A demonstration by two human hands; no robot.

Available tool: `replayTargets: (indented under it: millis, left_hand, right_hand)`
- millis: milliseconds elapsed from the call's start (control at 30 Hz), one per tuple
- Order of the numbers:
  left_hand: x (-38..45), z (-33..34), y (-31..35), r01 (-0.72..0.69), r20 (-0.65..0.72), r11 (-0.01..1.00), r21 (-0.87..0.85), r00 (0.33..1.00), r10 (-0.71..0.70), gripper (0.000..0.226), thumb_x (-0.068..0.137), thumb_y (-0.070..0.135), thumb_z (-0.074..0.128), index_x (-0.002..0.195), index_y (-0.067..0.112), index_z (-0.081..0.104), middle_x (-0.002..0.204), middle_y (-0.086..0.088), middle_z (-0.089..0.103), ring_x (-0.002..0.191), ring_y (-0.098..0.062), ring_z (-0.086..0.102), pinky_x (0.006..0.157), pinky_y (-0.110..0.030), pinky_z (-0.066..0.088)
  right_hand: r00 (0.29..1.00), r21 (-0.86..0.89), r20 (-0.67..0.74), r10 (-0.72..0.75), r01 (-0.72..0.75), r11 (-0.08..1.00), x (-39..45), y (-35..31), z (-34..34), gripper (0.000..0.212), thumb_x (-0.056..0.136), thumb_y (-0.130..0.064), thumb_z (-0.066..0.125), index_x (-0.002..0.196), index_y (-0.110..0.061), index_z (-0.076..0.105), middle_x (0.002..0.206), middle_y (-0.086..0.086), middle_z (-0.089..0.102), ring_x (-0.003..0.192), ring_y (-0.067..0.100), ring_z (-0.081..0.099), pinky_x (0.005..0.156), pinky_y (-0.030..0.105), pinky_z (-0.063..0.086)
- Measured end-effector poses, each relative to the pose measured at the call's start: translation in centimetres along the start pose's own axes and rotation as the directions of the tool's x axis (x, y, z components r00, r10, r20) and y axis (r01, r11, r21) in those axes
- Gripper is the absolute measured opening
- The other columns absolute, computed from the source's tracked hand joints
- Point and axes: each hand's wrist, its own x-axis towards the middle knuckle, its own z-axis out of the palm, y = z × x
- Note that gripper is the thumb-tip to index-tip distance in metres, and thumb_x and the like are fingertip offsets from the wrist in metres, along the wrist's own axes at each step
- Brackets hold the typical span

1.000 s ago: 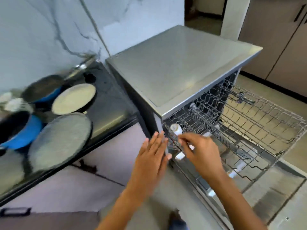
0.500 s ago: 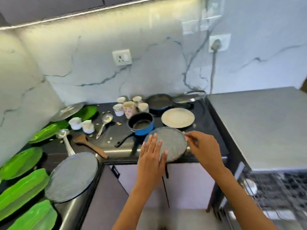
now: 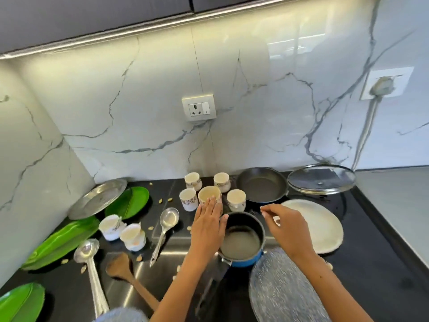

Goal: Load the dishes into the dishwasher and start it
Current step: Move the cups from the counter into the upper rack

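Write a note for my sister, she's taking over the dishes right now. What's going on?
Left hand: open, fingertips at the big cup, not gripping it.
Right hand: fingers loosely curled, holding nothing, above the blue pot.
On the counter: five upright cups, two tipped cups, frying pan, glass lid, plates, spoons.
Done: nothing loaded that can be seen.
Left: load everything, start the dishwasher, which is out of view.

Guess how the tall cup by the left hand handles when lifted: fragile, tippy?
The tall cup looks ceramic, so probably fragile and slick. It stands taller than the small cups crowding it, so a push from the left hand may tip it.
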Motion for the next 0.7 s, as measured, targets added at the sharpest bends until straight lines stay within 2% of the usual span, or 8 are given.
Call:
replayTargets:
  millis: [67, 167, 267, 333, 400, 467, 533, 700]
  left_hand:
    - [3.2, 1.3, -1.6, -0.036, 0.053, 0.999, 0.012, 0.998, 0.036, 0.055, 0.092, 0.037, 0.030, 0.129, 0.006, 0.056, 0.136, -0.014, 0.053, 0.128, -0.028, 0.048, 0.107, -0.043, 0.033]
    - [8.0, 3.4, -2.3, -0.107, 0.201, 0.994, -0.004, 0.974, 0.106, 0.051, 0.098, 0.034, 0.039, 0.144, 0.011, 0.039, 0.150, -0.012, 0.035, 0.140, -0.026, 0.031, 0.114, -0.040, 0.020]
    - [12.0, 5.4, -1.6, -0.229, 0.369, 0.961, 0.157, 0.916, 0.158, 0.057, 0.099, 0.038, 0.039, 0.150, 0.017, 0.022, 0.156, -0.011, 0.021, 0.143, -0.026, 0.020, 0.114, -0.039, 0.011]
    - [13.7, 6.6, -0.9, -0.305, 0.467, 0.916, 0.262, 0.870, 0.157, 0.061, 0.098, 0.043, 0.041, 0.151, 0.020, 0.020, 0.155, -0.014, 0.023, 0.142, -0.030, 0.022, 0.113, -0.042, 0.013]
    - [14.6, 7.5, -0.6, -0.346, 0.529, 0.888, 0.304, 0.836, 0.145, 0.065, 0.095, 0.049, 0.044, 0.150, 0.021, 0.022, 0.147, -0.016, 0.037, 0.136, -0.031, 0.033, 0.109, -0.043, 0.020]
    - [15.1, 8.1, -0.1, -0.372, 0.547, 0.876, 0.308, 0.822, 0.156, 0.066, 0.092, 0.053, 0.047, 0.147, 0.020, 0.031, 0.133, -0.014, 0.052, 0.125, -0.028, 0.046, 0.104, -0.041, 0.027]
    - [15.4, 8.4, 0.2, -0.393, 0.542, 0.866, 0.308, 0.821, 0.180, 0.062, 0.091, 0.052, 0.050, 0.141, 0.016, 0.039, 0.126, -0.015, 0.056, 0.120, -0.028, 0.048, 0.101, -0.040, 0.029]
    - [15.1, 7.3, 1.2, -0.403, 0.464, 0.832, 0.381, 0.862, 0.205, 0.061, 0.094, 0.047, 0.046, 0.143, 0.011, 0.035, 0.127, -0.017, 0.054, 0.121, -0.030, 0.046, 0.105, -0.044, 0.024]
  right_hand:
    - [1.000, -0.013, -0.002, 0.018, -0.018, 1.000, 1.2, 0.2, 1.3, 0.012, 0.083, -0.017, 0.068, 0.094, -0.021, 0.073, 0.086, -0.008, 0.072, 0.073, 0.011, 0.065, 0.062, 0.021, 0.049]
    - [0.999, -0.032, 0.014, 0.049, -0.048, 0.998, 2.4, 0.8, 2.8, 0.013, 0.083, -0.017, 0.069, 0.094, -0.022, 0.073, 0.086, -0.010, 0.072, 0.073, 0.009, 0.065, 0.062, 0.019, 0.049]
    - [0.997, -0.056, 0.013, 0.071, -0.071, 0.996, 3.2, 1.8, 3.3, 0.013, 0.082, -0.018, 0.070, 0.093, -0.025, 0.073, 0.086, -0.014, 0.071, 0.074, 0.006, 0.065, 0.064, 0.021, 0.052]
    - [0.996, -0.075, 0.017, 0.088, -0.086, 0.993, 3.5, 2.6, 3.3, 0.014, 0.083, -0.018, 0.069, 0.093, -0.027, 0.072, 0.085, -0.016, 0.070, 0.073, 0.003, 0.063, 0.064, 0.020, 0.052]
    - [0.995, -0.084, 0.018, 0.095, -0.093, 0.992, 3.6, 3.3, 3.1, 0.015, 0.083, -0.018, 0.069, 0.093, -0.028, 0.072, 0.084, -0.017, 0.070, 0.073, 0.002, 0.063, 0.064, 0.018, 0.052]
    - [0.994, -0.089, 0.009, 0.105, -0.104, 0.991, 3.5, 3.9, 2.8, 0.015, 0.083, -0.018, 0.069, 0.094, -0.029, 0.071, 0.085, -0.019, 0.069, 0.074, -0.001, 0.061, 0.065, 0.013, 0.049]
    - [0.993, -0.089, 0.006, 0.122, -0.121, 0.989, 3.3, 4.6, 2.5, 0.015, 0.084, -0.020, 0.068, 0.094, -0.030, 0.071, 0.086, -0.021, 0.068, 0.074, -0.005, 0.058, 0.066, 0.009, 0.045]
    - [0.991, -0.086, -0.012, 0.133, -0.133, 0.987, 2.3, 5.6, 1.1, 0.014, 0.086, -0.021, 0.065, 0.097, -0.029, 0.070, 0.089, -0.020, 0.068, 0.075, -0.003, 0.058, 0.068, 0.018, 0.051]
